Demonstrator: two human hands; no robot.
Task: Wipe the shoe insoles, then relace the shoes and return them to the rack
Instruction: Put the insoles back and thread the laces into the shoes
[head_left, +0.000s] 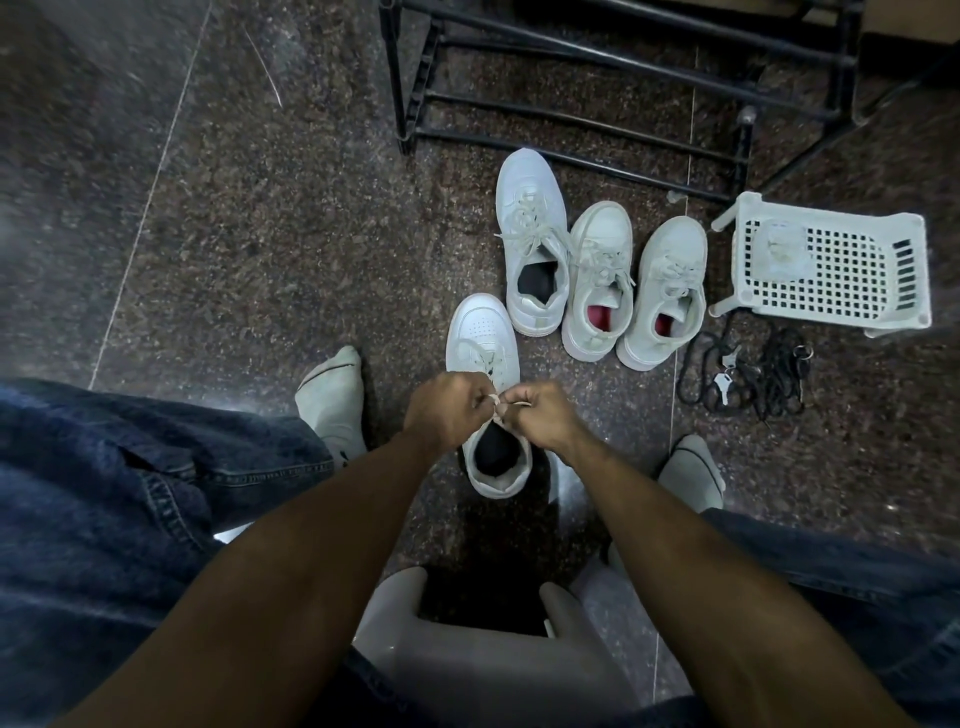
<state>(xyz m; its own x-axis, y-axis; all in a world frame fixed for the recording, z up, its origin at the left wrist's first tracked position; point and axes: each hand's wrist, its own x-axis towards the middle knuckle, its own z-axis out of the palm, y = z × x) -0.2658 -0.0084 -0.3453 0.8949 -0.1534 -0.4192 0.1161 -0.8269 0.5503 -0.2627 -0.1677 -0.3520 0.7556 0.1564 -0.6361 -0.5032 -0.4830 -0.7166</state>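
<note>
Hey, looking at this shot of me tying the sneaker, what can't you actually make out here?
- Head view: the knot on the near shoe is covered by the left hand and right hand.
- The shoe rack is cut off by the top edge.
- The small pale thing on the white basket is too small to identify.
- The dark tangle with keys is too small to sort out.
</note>
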